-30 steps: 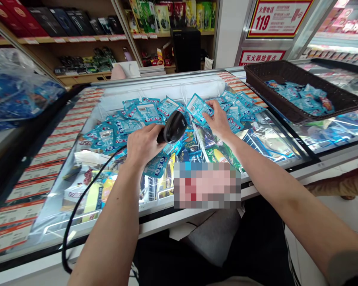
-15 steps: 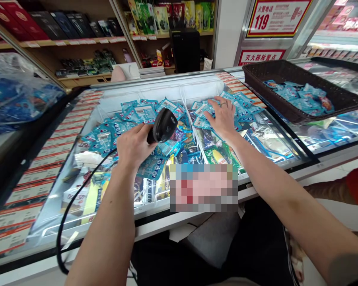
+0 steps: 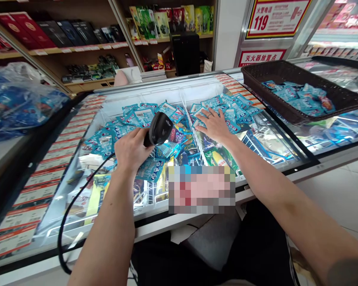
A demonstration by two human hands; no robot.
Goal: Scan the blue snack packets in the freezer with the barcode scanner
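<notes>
My left hand point(image 3: 131, 150) is wrapped round the handle of a black barcode scanner point(image 3: 161, 129), held above the freezer with its head tilted forward and right. A black cable point(image 3: 66, 216) runs from it down to the left. My right hand point(image 3: 214, 124) lies with fingers spread on blue snack packets point(image 3: 237, 108) in the right-hand section. More blue packets point(image 3: 143, 115) are heaped in the left section, partly hidden behind the scanner. A white wire divider point(image 3: 197, 139) separates the two heaps.
A brown woven basket point(image 3: 265, 97) holding several blue packets stands on the freezer at right. Clear plastic bags point(image 3: 20, 99) with blue contents sit at left. Price labels point(image 3: 47, 171) line the freezer's glass edge. Stocked shelves point(image 3: 86, 48) stand behind.
My right hand has shifted left and slightly down over the packets, its fingers stretching further left. The scanner has moved slightly left and down with my left hand.
</notes>
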